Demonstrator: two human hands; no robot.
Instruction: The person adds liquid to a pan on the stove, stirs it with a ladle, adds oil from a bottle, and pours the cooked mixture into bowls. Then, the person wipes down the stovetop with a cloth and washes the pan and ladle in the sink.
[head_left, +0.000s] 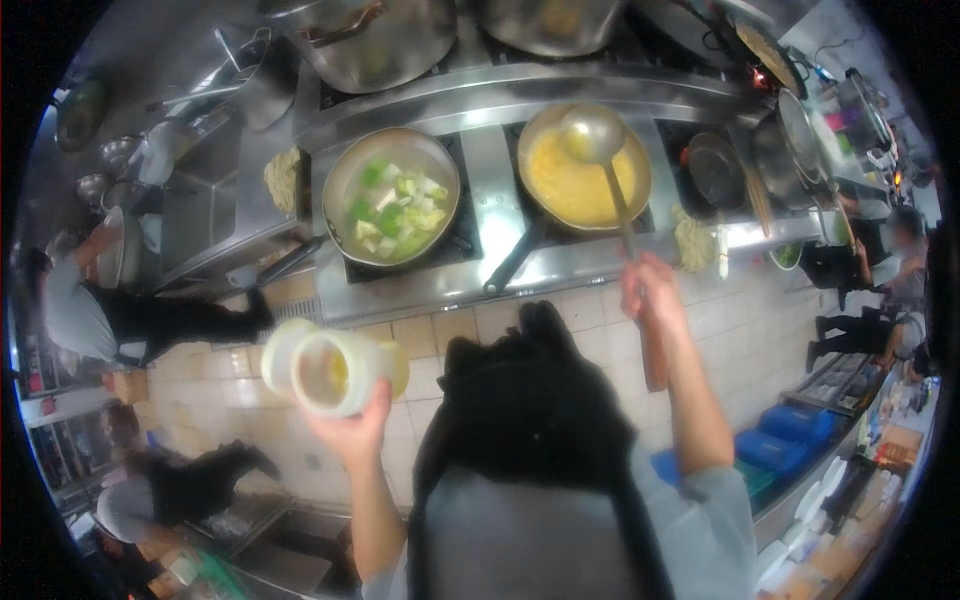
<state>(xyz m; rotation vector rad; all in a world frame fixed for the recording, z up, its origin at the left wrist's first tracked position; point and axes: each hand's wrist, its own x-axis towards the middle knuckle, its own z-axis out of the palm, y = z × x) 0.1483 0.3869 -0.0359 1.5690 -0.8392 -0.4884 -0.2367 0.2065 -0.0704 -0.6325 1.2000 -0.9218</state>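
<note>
In my left hand (352, 427) are two plastic containers (337, 375), tilted with their mouths upward; the nearer one has a little yellow residue inside. My right hand (651, 289) grips a long-handled metal ladle (594, 135). Its bowl is over the right-hand frying pan (525, 124), which holds yellow sauce or liquid (581, 195). On the burner to the left stands another frying pan (337, 157) with green vegetables and white pieces (397, 206). The black handles of both pans reach over the stove's front edge.
Large metal pots (375, 52) stand behind. Folded cloths (283, 180) lie beside the burners, and a small black pan (716, 172) sits at right. People work at far left (82, 300) and far right (907, 262). Blue crates (772, 450) are behind on the right.
</note>
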